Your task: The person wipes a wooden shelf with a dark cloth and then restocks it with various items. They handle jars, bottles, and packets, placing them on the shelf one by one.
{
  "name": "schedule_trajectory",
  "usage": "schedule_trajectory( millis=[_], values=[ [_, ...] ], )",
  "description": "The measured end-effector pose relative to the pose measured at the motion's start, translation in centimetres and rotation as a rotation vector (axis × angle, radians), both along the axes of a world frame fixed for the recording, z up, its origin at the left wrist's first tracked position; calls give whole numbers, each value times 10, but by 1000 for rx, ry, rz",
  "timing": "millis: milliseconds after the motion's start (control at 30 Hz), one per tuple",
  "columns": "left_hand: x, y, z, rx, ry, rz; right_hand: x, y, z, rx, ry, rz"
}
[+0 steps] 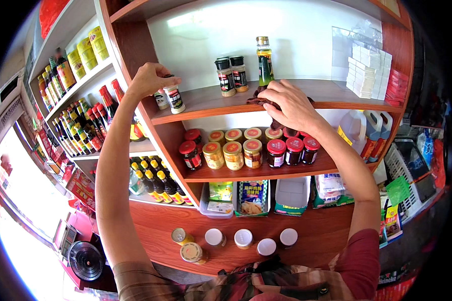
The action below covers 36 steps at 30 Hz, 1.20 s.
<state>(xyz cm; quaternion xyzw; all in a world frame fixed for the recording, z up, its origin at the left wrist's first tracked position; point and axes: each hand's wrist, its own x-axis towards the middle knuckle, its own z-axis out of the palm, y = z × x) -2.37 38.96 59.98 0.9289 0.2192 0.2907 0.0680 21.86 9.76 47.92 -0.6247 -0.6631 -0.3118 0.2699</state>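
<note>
On the upper wooden shelf (207, 107), my left hand (150, 81) has its fingers closed around the top of a spice shaker (175, 99), which stands at the shelf's left end beside another shaker (160, 100). My right hand (290, 107) presses a dark brown cloth (258, 98) onto the front edge of that shelf. Just behind the cloth rises a green glass bottle (264, 64) with a gold cap, its base hidden. Between my hands, black-capped spice shakers (225, 79) are grouped together, one mostly hidden at the back.
Below are gold-lidded jars (233, 154) and red-lidded jars (276, 152). White small boxes (365, 71) are stacked at upper right. Several jars and a can (182, 236) stand on the wooden counter (154, 240) near my body. Sauce bottles (79, 128) fill the left shelves.
</note>
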Motion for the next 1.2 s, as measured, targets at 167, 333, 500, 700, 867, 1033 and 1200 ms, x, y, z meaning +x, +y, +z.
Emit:
schedule_trajectory(
  millis=[167,333,500,700,867,1033,1200],
  values=[
    [10,-12,-4,-17,-60,-39,-2,5,1,1,-29,0],
    [16,-20,-4,-17,-82,-26,-14,31,-1,46,-138,18],
    [-10,-18,4,181,-90,94,-60,67,-5,70,-332,-35],
    [-30,3,0,184,-24,170,-96,119,-5,52,-324,7],
    [-32,20,-6,285,-39,236,-115,158,11,-117,-161,66],
    [-31,21,-11,259,-39,291,-109,195,26,-308,-33,34],
    [-28,6,-16,322,-44,343,-87,226,27,-437,60,7]
  ],
)
